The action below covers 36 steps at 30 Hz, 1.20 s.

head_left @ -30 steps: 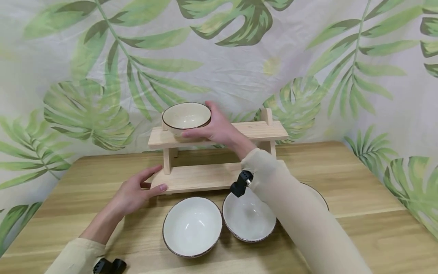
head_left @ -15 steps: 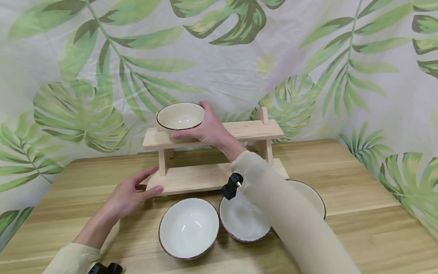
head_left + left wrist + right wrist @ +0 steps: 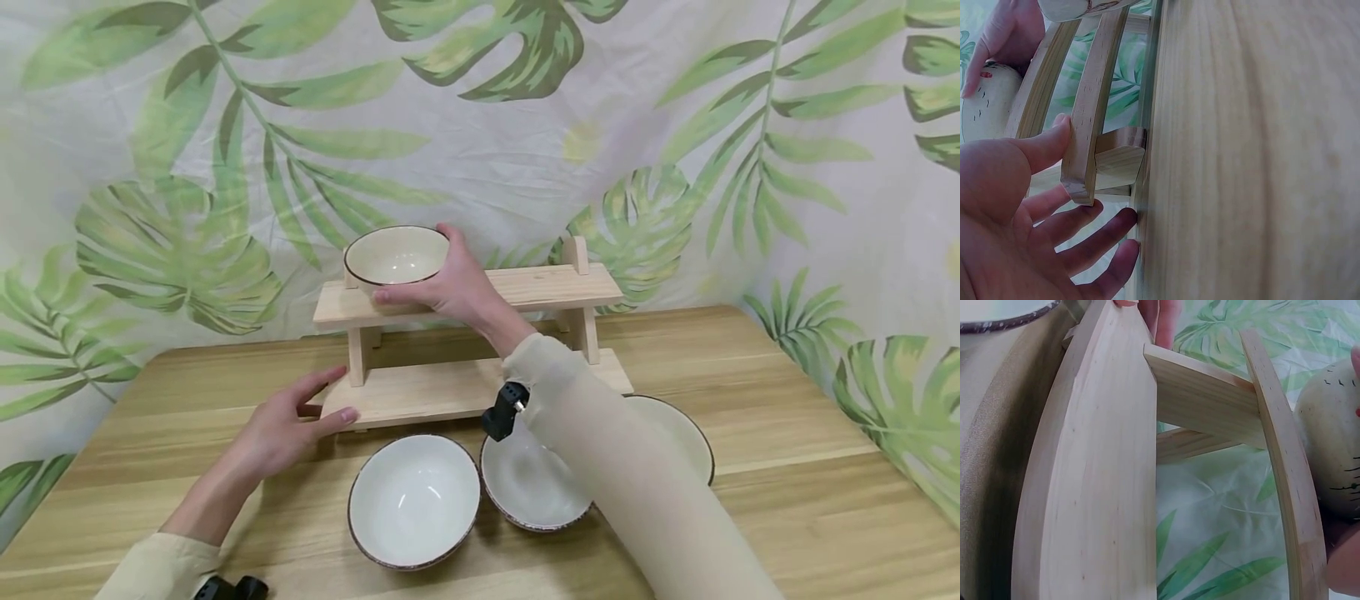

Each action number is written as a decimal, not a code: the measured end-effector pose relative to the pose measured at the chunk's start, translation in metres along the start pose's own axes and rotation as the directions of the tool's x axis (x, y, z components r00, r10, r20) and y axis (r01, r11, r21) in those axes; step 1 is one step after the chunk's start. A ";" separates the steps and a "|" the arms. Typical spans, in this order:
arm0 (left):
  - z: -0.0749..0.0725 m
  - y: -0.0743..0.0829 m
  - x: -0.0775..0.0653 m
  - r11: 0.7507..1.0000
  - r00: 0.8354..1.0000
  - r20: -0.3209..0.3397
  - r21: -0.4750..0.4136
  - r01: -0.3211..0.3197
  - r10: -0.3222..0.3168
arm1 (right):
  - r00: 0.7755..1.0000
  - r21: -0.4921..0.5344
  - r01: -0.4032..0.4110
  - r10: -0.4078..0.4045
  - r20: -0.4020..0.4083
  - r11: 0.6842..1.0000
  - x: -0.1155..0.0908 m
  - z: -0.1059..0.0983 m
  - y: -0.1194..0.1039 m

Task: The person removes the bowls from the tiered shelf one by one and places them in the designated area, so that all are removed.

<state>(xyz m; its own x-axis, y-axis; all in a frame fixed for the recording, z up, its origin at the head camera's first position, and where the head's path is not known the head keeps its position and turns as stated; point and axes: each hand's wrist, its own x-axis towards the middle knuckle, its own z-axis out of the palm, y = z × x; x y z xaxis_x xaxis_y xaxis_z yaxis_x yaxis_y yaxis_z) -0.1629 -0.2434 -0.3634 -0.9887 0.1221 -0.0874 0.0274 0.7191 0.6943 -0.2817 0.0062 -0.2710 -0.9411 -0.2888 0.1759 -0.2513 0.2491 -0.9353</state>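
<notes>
A small cream bowl [image 3: 395, 256] with a dark rim sits upright at the left end of the upper shelf of a two-tier wooden rack [image 3: 420, 392]. My right hand [image 3: 468, 287] grips its right side, thumb in front and fingers behind. In the left wrist view, the bowl's outer wall [image 3: 988, 103] shows dark marks and a red spot. Lower down, my left hand [image 3: 281, 429] holds the left end of the rack's lower shelf. Its thumb lies against one face of the board [image 3: 1088, 112], with the other fingers spread around its end.
Two white bowls with dark rims stand before the rack, one at left [image 3: 414, 502] and one in the middle [image 3: 528, 487]. A cream bowl [image 3: 678, 429] at right is partly hidden by my right sleeve. Behind the wooden table [image 3: 810, 500] hangs a leaf-print cloth [image 3: 510, 167].
The head view has shifted slightly, so the scene sits a little further left. Both hands keep their holds, and the bowl stays in the same place on the rack.
</notes>
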 end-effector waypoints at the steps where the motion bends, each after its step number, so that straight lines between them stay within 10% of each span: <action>1: 0.000 0.000 0.000 1.000 1.000 0.001 0.001 0.000 0.000 | 1.000 -0.008 -0.004 0.004 -0.003 1.000 0.000 0.000 0.000; 36: -0.001 0.000 0.001 1.000 1.000 0.000 0.005 -0.001 0.001 | 1.000 0.043 -0.018 0.018 -0.013 0.999 -0.041 -0.047 -0.004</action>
<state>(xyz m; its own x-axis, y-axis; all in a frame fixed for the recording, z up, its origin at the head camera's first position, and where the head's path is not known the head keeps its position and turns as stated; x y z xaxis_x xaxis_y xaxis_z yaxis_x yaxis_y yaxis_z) -0.1636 -0.2440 -0.3628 -0.9886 0.1230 -0.0866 0.0293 0.7222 0.6911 -0.2525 0.0602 -0.2606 -0.9484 -0.2720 0.1629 -0.2248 0.2145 -0.9505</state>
